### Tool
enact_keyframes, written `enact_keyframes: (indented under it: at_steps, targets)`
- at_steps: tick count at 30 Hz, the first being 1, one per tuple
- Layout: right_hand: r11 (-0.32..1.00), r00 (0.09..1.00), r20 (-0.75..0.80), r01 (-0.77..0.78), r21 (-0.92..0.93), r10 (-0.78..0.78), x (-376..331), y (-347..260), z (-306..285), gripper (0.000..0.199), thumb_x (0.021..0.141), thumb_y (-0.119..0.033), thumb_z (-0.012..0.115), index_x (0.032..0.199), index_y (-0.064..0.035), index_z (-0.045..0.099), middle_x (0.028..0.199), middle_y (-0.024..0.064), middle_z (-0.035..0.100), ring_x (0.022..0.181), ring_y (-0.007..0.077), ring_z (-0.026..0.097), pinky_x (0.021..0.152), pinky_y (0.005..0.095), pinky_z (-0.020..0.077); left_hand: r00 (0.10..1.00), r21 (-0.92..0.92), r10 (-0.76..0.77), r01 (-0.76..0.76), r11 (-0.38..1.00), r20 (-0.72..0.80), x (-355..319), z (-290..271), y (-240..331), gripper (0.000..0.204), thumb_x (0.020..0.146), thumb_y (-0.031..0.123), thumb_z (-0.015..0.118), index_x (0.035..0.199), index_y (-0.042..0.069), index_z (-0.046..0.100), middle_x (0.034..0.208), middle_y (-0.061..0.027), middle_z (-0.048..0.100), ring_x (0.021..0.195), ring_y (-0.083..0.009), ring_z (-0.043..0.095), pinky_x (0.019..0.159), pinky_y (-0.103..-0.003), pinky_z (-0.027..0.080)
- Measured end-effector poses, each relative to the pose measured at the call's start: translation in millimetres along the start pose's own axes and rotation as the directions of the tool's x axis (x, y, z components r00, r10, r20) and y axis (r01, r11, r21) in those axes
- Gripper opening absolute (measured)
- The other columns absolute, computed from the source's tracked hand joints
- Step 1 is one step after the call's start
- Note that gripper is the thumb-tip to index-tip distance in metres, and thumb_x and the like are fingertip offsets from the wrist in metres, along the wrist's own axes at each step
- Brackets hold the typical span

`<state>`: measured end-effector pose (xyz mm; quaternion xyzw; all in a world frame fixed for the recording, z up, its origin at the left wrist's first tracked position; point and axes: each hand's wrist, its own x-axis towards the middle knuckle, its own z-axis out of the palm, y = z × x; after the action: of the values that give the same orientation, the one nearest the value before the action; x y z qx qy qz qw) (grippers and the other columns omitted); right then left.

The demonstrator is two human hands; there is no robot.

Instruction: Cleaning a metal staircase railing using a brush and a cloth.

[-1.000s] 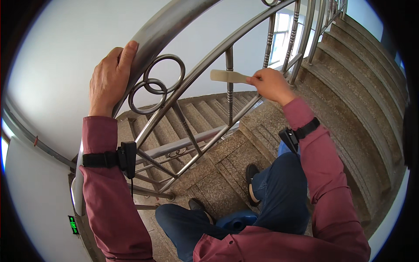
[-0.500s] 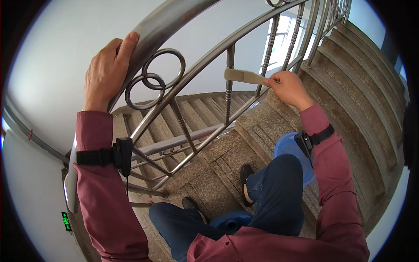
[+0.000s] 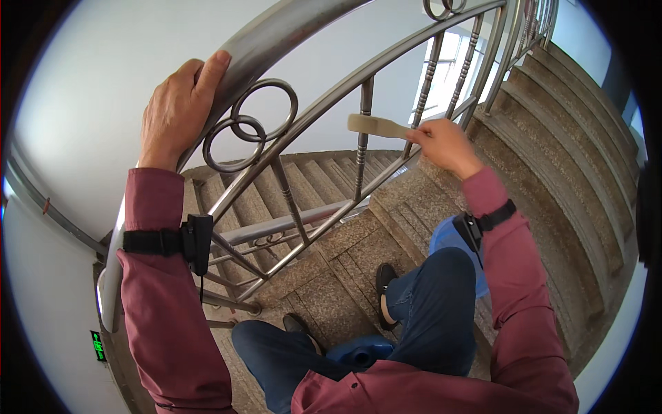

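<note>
My left hand is wrapped over the thick metal handrail at the upper left, thumb pointing up along it. Pinched by its handle in my right hand is a beige brush. Its broad head lies across a ridged metal baluster; I cannot tell whether the two touch. A pair of interlocked metal rings fills the gap below the handrail, close to my left hand.
Stone stairs curve up on the right; a lower flight shows through the railing. A blue basin stands beside my knee, partly hidden. A blue container sits between my legs. A green lit sign hangs at lower left.
My right hand and the brush have shifted slightly left and a little down in the picture. The left hand stays on the handrail; the view has moved slightly.
</note>
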<state>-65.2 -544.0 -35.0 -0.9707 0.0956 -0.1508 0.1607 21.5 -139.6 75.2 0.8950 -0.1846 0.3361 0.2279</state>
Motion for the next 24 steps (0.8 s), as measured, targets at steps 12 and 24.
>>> enact_keyframes:
  at_steps: [12, 24]
  targets:
    - [0.992, 0.995, 0.038, 0.085, 0.090, -0.089, 37.9, -9.5, 10.6, 0.041, 0.096, -0.043, 0.068, 0.097, -0.0040, 0.079, 0.069, 0.0136, 0.068, 0.063, 0.0261, 0.066, 0.064, 0.0391, 0.0508, 0.999, 0.016, 0.039, -0.038, 0.999, -0.013, 0.8, 2.7, -4.5, 0.078, 0.099, 0.075, 0.036, 0.096, 0.006, 0.071, 0.085, -0.0187, 0.072, 0.089, -0.0371, 0.071, 0.085, -0.049, 0.052]
    - [0.996, 0.999, 0.029, 0.041, 0.080, -0.044, -11.6, 32.8, -22.7, 0.037, 0.098, -0.037, 0.067, 0.095, -0.0025, 0.078, 0.069, 0.0125, 0.068, 0.062, 0.0202, 0.067, 0.061, 0.0351, 0.0496, 0.999, 0.056, 0.043, -0.042, 0.998, -0.023, -1.9, -2.2, -6.0, 0.078, 0.099, 0.075, 0.036, 0.099, 0.006, 0.072, 0.088, -0.0190, 0.073, 0.089, -0.0369, 0.072, 0.087, -0.049, 0.054]
